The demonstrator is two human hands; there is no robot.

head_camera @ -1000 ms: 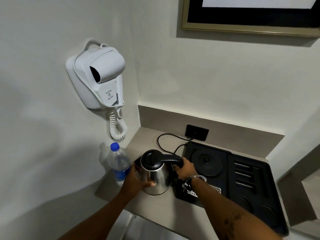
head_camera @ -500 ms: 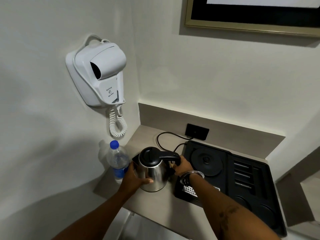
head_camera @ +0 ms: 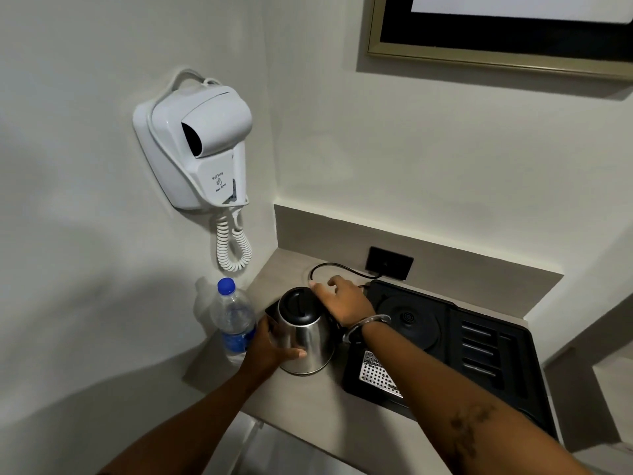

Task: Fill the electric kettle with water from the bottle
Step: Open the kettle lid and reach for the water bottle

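The kettle point(head_camera: 304, 332) is standing upright near the surface's point(head_camera: 308, 402) left edge, lid closed. The left hand point(head_camera: 270, 347) is cupping its body; the right hand point(head_camera: 342, 299) is resting half-open over its handle side. The capped bottle point(head_camera: 233, 320) is standing upright just left of the kettle.

Kettle point(head_camera: 305, 337) sits on the counter point(head_camera: 308, 402) w/ bottle point(head_camera: 234, 323) just left of it, tray point(head_camera: 486, 358) right beside it on the right. Socket point(head_camera: 389, 268) behind tray, hair dryer point(head_camera: 197, 149) on left wall above bottle.

Steel kettle point(head_camera: 306, 337), black lid shut, upright on counter; beside it at left, capped blue-labelled bottle point(head_camera: 234, 323), upright.
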